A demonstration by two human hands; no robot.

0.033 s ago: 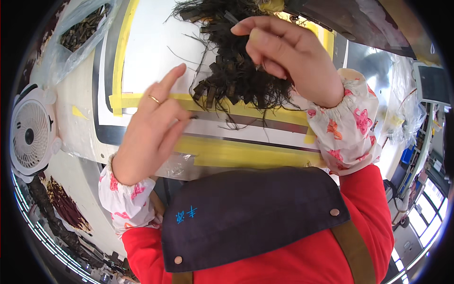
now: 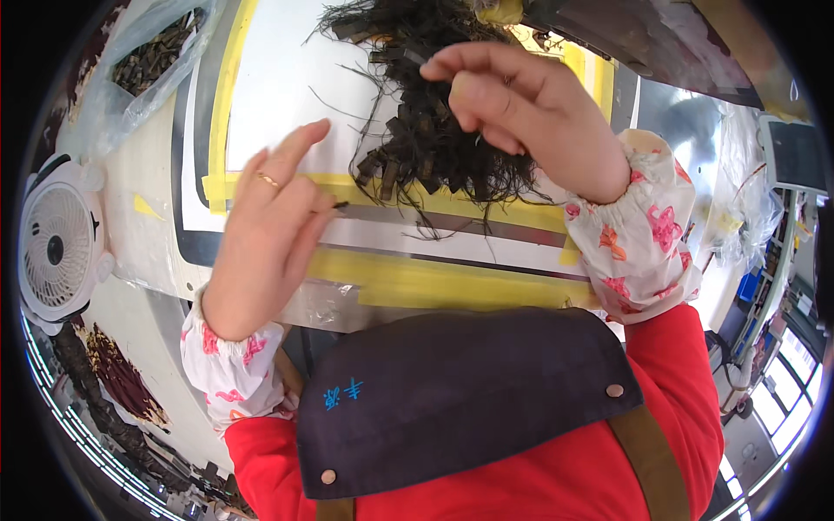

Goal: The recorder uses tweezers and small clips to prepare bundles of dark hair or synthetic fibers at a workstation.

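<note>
A dark pile (image 2: 434,143) of stringy fibres and short flat brownish-black pieces lies on a white sheet (image 2: 274,95) edged with yellow tape. My left hand (image 2: 274,230), ringed on one finger, is left of and nearer than the pile. Its thumb and a finger pinch a small dark piece (image 2: 341,205), while the index finger points up and away. Over the pile's right part hovers my right hand (image 2: 539,113), fingers curled together. A thin greyish sliver (image 2: 414,57) shows by its index fingertip; whether the hand grips it I cannot tell.
At the left a white fan (image 2: 56,247) stands beside the table. Behind it is a clear plastic bag (image 2: 156,65) of similar dark pieces. Crumpled clear plastic (image 2: 747,200) and a dark screen (image 2: 795,152) are at the right. Yellow tape (image 2: 460,282) runs along the near edge.
My left hand has shifted slightly left, and its pinched dark piece moved left and a little up. My right hand has dropped slightly toward me. The pile looks unchanged.
</note>
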